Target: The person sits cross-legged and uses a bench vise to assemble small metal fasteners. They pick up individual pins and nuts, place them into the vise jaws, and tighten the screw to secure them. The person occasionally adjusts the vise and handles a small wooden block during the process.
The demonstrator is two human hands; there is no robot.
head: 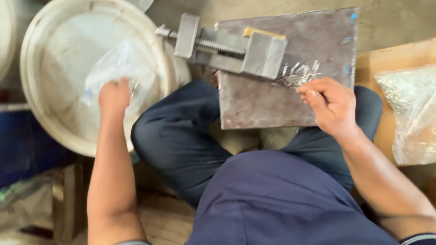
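My left hand (114, 96) reaches into a clear plastic bag (119, 72) that lies on a round white lid (54, 68); its fingers are closed around small shiny metal parts in the bag. My right hand (330, 105) rests on the near edge of a grey metal plate (272, 106), fingers curled and pinching at a small heap of thin metal pieces (299, 72). A grey vise (227, 45) with a threaded screw sits on the plate's far left part.
The plate lies across my knees in dark blue trousers (181, 131). At the right, a clear bag full of small metal parts (411, 109) lies on a cardboard box (390, 59). A blue container (22, 145) stands at the left.
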